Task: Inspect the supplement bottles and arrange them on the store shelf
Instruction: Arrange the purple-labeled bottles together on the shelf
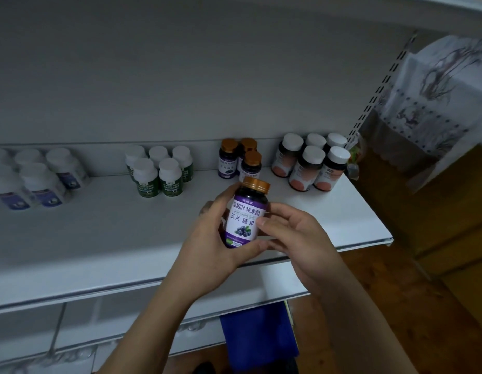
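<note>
Bottle held: blueberry-label supplement bottle point(246, 214), dark body, gold cap, nearly upright, label toward the camera, above the front part of the white store shelf point(113, 238).
Left hand point(215, 238): fingers wrapped round the bottle's left side, thumb under its base.
Right hand point(291, 233): thumb and curled fingertips pinching the bottle's right side.
Shelf rear, centre: three matching gold-capped bottles point(241, 160), standing.
Shelf rear, left: green-label bottles point(159, 171); farther left, blurred blue-label bottles point(37, 179).
Shelf rear, right: pink-label bottles point(310, 163), white caps.
</note>
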Motion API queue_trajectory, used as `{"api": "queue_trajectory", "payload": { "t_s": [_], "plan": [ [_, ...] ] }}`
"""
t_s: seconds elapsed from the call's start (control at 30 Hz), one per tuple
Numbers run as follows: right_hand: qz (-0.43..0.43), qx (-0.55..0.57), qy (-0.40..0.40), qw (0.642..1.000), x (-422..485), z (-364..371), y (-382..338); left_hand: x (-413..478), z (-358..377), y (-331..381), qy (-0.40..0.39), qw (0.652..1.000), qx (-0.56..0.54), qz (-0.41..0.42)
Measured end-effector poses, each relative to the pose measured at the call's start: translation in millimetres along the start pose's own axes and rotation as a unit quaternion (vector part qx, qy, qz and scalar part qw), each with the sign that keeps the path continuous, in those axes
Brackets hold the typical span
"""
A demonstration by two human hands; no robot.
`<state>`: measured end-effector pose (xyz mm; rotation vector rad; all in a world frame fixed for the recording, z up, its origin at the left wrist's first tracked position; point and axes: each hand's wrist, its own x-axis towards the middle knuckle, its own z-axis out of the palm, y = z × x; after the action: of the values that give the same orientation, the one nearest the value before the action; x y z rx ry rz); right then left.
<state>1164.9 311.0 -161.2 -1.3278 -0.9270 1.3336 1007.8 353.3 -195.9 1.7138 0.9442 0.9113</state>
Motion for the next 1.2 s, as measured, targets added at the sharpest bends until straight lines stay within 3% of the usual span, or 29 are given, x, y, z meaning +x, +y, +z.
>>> {"api": "queue_trajectory", "payload": {
  "t_s": [0.1, 0.17, 0.33, 0.47, 0.53, 0.7, 0.97, 1.2],
  "plan": [
    [-0.028, -0.03, -0.007, 0.999, -0.5, 0.8, -1.3, -2.1, 1.8, -2.2, 0.024, 0.999, 0.047, -0.008],
    [-0.091, -0.12, 0.003, 0.989, -2.6, 3.1, -2.5, -4.6, 4.4, -3.2, 0.061, 0.994, 0.084, 0.015],
    [-0.305, -0.31, 0.029, 0.9, -8.9, 9.0, 2.1, -5.8, 0.9, -2.6, 0.137, 0.984, 0.03, 0.11],
    [-0.356, -0.345, 0.051, 0.867, -8.1, 13.1, 6.9, -6.2, -2.6, 1.0, 0.117, 0.989, -0.026, 0.09],
    [-0.345, -0.334, 0.06, 0.875, -8.2, 14.7, 8.0, -7.4, -3.1, -0.9, 0.103, 0.991, -0.051, 0.071],
    [-0.18, -0.149, 0.092, 0.968, -2.8, 13.2, 6.9, -10.8, 1.5, -8.8, 0.066, 0.986, -0.153, -0.028],
    [-0.109, -0.129, 0.06, 0.984, 0.9, 4.0, 10.8, -8.0, 2.2, -10.9, 0.037, 0.986, -0.156, -0.039],
    [-0.072, -0.125, 0.082, 0.986, 10.3, 0.2, 1.8, -7.1, 2.7, -23.2, 0.07, 0.997, 0.022, -0.006]
  ]
}}
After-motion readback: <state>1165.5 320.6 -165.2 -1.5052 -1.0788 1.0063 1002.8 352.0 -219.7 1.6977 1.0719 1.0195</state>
